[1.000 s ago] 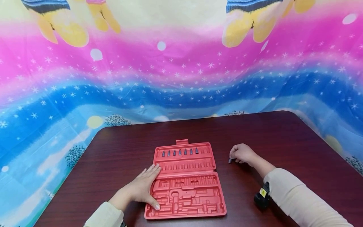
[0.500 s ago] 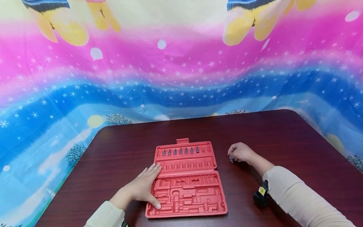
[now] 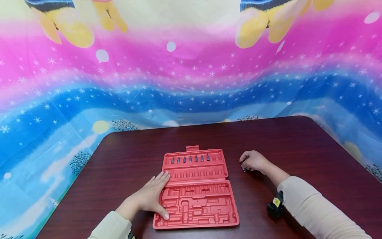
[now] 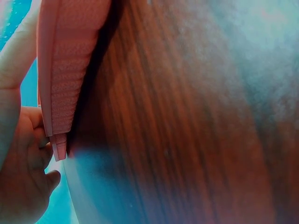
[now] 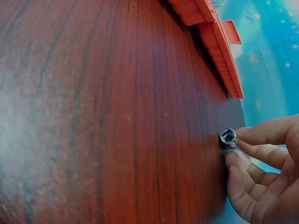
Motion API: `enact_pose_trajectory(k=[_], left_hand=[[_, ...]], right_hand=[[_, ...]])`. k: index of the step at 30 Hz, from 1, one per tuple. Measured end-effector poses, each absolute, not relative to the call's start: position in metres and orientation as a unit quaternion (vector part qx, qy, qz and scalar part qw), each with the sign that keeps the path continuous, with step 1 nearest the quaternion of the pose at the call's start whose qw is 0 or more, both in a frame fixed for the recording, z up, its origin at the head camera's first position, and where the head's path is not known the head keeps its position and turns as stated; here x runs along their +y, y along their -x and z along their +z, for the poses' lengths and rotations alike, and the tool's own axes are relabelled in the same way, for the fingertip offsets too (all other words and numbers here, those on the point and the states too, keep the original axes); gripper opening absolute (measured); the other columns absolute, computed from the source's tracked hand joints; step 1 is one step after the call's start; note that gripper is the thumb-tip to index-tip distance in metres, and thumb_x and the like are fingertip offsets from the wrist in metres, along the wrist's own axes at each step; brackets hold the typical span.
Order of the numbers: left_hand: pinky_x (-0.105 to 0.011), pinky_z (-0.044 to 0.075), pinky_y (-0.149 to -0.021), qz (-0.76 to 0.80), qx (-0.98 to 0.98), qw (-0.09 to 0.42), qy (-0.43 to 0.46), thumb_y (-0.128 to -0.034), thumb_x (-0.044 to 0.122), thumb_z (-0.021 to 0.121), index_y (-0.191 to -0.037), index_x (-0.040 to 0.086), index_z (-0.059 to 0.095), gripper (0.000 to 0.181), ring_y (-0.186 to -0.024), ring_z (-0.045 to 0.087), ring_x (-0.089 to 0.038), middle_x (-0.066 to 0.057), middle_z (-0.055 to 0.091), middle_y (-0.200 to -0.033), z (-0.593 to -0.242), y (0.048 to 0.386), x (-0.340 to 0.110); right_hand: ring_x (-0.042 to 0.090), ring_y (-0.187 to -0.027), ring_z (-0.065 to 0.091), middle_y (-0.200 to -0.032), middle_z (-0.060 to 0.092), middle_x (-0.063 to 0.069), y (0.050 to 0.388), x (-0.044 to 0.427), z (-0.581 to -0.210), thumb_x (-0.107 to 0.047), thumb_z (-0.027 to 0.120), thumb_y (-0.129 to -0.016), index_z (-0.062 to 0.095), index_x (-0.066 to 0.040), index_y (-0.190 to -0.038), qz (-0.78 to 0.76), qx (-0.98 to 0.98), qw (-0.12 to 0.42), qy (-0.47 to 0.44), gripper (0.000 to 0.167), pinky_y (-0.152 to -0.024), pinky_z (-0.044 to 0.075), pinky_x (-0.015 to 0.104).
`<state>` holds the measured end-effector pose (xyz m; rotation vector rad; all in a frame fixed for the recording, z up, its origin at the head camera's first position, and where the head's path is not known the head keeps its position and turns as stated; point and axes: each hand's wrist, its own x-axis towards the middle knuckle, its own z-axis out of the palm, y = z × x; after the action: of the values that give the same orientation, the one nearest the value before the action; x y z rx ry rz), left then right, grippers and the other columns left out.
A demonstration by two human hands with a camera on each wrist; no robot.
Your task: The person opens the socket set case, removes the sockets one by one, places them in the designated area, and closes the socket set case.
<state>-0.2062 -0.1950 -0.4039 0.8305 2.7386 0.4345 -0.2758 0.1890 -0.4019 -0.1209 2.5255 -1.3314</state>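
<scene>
"One metal socket (image 5: 228, 136); where do we have it?"

"Right of the red case (image 3: 195, 180), low by the tabletop (image 3: 128, 159); our right grip (image 3: 255, 161) pinches it, nearly closed, hollow end facing back toward our wrist; our left grip (image 3: 149, 196), farther away, lies straight-fingered on the case's left edge."

Head view from above, facing forward and down, wrist views low, near the worktop (image 5: 117, 116), all sharing the red case (image 5: 218, 53)
</scene>
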Motion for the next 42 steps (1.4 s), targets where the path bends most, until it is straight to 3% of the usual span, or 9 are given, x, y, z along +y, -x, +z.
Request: enact_pose_trajectory(k=[9,22,42], left_hand=[[-0.045,0.009,-0.101,0.153,0.938,0.124,-0.285,-0.0446,0.069,0.065,-0.135,-0.002,0.02,0.124,-0.128,0.008,-0.028,-0.015,0.016,-0.141,-0.405,0.206,-0.196],[-0.047,0.009,-0.101,0.164,0.936,0.129,-0.284,-0.046,0.067,0.067,-0.135,-0.003,0.02,0.123,-0.128,0.008,-0.03,-0.017,0.016,-0.14,-0.402,0.204,-0.196],[-0.045,0.009,-0.101,0.166,0.936,0.148,-0.275,-0.0472,0.065,0.068,-0.136,-0.002,0.018,0.122,-0.128,0.006,-0.028,-0.016,0.013,-0.141,-0.402,0.203,-0.194]], right_hand=[[0.018,-0.059,0.046,-0.074,0.056,0.009,0.275,0.191,-0.399,0.003,0.051,-0.076,0.053,0.007,-0.095,-0.466,0.872,0.14,0.046,0.02,-0.053,0.042,0.03],[0.021,-0.074,0.054,-0.088,0.055,0.013,0.277,0.189,-0.393,-0.013,0.051,-0.086,0.054,0.006,-0.097,-0.495,0.858,0.127,0.049,0.022,-0.066,0.047,0.035],[0.024,-0.077,0.059,-0.092,0.059,0.022,0.285,0.139,-0.386,-0.013,0.046,-0.088,0.051,0.012,-0.102,-0.584,0.794,0.156,0.068,0.029,-0.068,0.049,0.034]])
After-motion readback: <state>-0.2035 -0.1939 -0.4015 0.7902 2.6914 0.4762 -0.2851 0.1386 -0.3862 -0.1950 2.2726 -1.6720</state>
